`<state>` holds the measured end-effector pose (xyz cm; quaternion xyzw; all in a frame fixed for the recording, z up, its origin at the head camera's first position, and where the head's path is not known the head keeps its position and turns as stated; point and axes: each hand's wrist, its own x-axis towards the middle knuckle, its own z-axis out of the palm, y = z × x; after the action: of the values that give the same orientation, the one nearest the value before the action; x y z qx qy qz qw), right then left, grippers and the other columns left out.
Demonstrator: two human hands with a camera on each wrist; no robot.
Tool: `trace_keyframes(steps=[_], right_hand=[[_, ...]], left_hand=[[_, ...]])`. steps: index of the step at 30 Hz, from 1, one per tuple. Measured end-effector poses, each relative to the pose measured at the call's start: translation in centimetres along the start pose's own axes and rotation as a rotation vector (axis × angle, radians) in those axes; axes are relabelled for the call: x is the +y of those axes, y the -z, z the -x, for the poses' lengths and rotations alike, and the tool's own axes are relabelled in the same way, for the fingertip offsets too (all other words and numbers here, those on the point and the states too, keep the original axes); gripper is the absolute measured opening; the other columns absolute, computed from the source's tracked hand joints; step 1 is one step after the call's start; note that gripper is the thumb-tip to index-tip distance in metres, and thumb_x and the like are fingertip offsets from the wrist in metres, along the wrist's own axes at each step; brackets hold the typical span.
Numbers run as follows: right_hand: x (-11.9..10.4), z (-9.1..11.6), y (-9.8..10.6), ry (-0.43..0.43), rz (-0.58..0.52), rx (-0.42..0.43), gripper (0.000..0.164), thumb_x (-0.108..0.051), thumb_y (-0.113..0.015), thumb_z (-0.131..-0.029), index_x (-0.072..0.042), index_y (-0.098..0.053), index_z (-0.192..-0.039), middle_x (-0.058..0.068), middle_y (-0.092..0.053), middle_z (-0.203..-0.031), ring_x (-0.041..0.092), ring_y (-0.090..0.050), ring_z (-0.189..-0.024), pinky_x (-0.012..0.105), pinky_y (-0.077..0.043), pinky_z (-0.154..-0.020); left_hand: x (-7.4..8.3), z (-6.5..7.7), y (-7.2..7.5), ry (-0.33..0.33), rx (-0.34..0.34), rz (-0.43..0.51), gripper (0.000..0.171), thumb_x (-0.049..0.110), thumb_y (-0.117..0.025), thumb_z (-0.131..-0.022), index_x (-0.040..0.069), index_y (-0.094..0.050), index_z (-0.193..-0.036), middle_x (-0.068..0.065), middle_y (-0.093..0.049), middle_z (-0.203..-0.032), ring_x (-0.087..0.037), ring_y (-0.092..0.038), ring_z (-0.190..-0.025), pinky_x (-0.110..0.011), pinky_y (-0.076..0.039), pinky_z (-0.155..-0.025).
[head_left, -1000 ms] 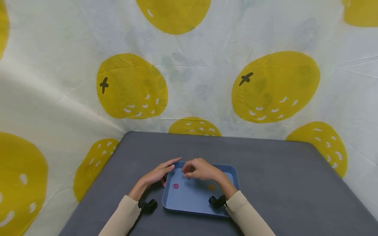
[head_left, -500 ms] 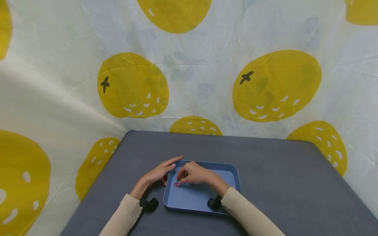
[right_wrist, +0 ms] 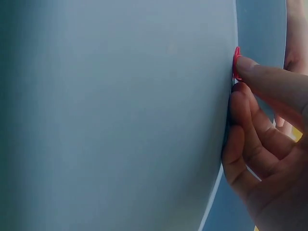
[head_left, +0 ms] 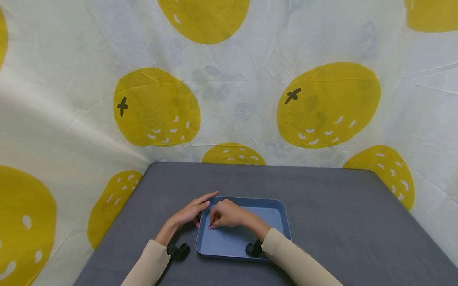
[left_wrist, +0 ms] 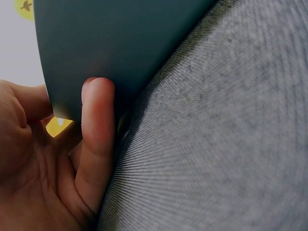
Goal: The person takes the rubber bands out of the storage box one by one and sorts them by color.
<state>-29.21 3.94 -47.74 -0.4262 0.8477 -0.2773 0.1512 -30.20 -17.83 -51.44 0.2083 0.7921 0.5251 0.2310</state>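
**Two hands at a blue tray**

A blue tray point(head_left: 247, 238) sits on a gray table point(head_left: 340, 222). The tray is near the front edge of the table, close to the person.

The right hand point(head_left: 225, 214) is inside the tray, at its left side. Its fingers are bent down, and a fingertip point(right_wrist: 252, 67) presses on a tiny pink ring point(right_wrist: 236, 62) that lies flat on the tray floor. In the head view only a small pink bit point(head_left: 210, 227) peeks out from under the fingers. The thumb point(right_wrist: 240, 125) is curled in just beside the ring (if it touches the ring, that is too hard to see). So the hand is pressing on the ring, and it may be pinching it, but that cannot be told for sure.

The left hand point(head_left: 191, 210) is outside the tray, against its left wall. The fingers are straight and close together, pointing away along the rim. In the left wrist view the thumb point(left_wrist: 96, 125) lies flat against the outside of the tray wall point(left_wrist: 120, 43). The hand holds nothing; it only touches the tray.

Both arms wear cream sleeves point(head_left: 297, 262). A small black camera point(head_left: 179, 251) sits by each wrist.

Behind the table hangs a white cloth point(head_left: 250, 91) with big yellow fruits on it.
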Motion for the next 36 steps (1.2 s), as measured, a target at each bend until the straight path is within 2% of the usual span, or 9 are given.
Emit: trace_keyframes(steps=[5,11,16,19,24,32,36], right_hand=[[-0.2,0.0,0.1,0.001,0.015,0.016,0.006,-0.014,-0.08,-0.092,-0.009,-0.081,-0.089,-0.005,-0.075,-0.077,-0.006,-0.056,-0.063,0.013,-0.047,-0.06],[0.0,0.1,-0.2,-0.033,0.018,0.041,0.006,-0.012,-0.078,-0.092,-0.012,-0.081,-0.087,-0.008,-0.075,-0.076,-0.005,-0.056,-0.064,0.014,-0.047,-0.06],[0.1,0.2,0.0,-0.054,0.004,0.055,0.006,-0.011,-0.079,-0.092,-0.013,-0.082,-0.087,-0.01,-0.075,-0.076,-0.005,-0.058,-0.065,0.015,-0.048,-0.061],[0.2,0.2,0.2,-0.07,-0.008,0.052,0.007,-0.01,-0.079,-0.091,-0.014,-0.081,-0.086,-0.01,-0.073,-0.076,-0.004,-0.058,-0.064,0.015,-0.049,-0.061],[0.3,0.3,0.5,-0.084,-0.037,0.04,0.007,-0.01,-0.079,-0.091,-0.014,-0.08,-0.085,-0.01,-0.071,-0.075,-0.002,-0.057,-0.064,0.016,-0.05,-0.061],[-0.1,1.3,2.0,-0.104,-0.083,0.067,0.007,-0.01,-0.077,-0.093,-0.015,-0.079,-0.088,-0.009,-0.071,-0.08,0.002,-0.06,-0.068,0.018,-0.053,-0.066],[-0.1,1.8,2.7,-0.106,-0.079,0.084,0.007,-0.01,-0.077,-0.092,-0.016,-0.079,-0.088,-0.008,-0.073,-0.082,0.001,-0.062,-0.068,0.018,-0.054,-0.066]], left_hand=[[-0.1,0.0,0.0,0.006,0.011,-0.007,0.049,0.039,-0.036,-0.113,0.036,-0.033,-0.162,-0.014,-0.029,-0.169,-0.022,-0.062,-0.084,-0.033,-0.055,-0.052],[-0.3,-0.2,-0.2,0.016,0.015,-0.003,0.049,0.04,-0.037,-0.113,0.037,-0.033,-0.162,-0.015,-0.03,-0.168,-0.024,-0.063,-0.088,-0.034,-0.055,-0.053],[-0.2,-0.1,-0.1,0.026,0.022,-0.004,0.049,0.04,-0.037,-0.113,0.036,-0.034,-0.162,-0.014,-0.029,-0.169,-0.024,-0.062,-0.102,-0.035,-0.056,-0.053],[-0.2,0.0,-0.1,0.028,0.022,-0.001,0.049,0.039,-0.037,-0.113,0.036,-0.034,-0.162,-0.014,-0.029,-0.169,-0.025,-0.062,-0.096,-0.034,-0.055,-0.053],[-0.1,0.0,-0.1,0.029,0.025,0.003,0.048,0.035,-0.037,-0.114,0.036,-0.035,-0.162,-0.014,-0.029,-0.168,-0.026,-0.062,-0.095,-0.034,-0.055,-0.052],[-0.1,0.0,-0.2,0.025,0.015,0.015,0.048,0.036,-0.037,-0.114,0.037,-0.034,-0.162,-0.015,-0.028,-0.169,-0.028,-0.059,-0.113,-0.035,-0.057,-0.054],[-0.1,0.0,-0.2,0.031,0.018,0.017,0.048,0.036,-0.038,-0.114,0.038,-0.034,-0.162,-0.015,-0.029,-0.168,-0.028,-0.059,-0.112,-0.035,-0.057,-0.054]])
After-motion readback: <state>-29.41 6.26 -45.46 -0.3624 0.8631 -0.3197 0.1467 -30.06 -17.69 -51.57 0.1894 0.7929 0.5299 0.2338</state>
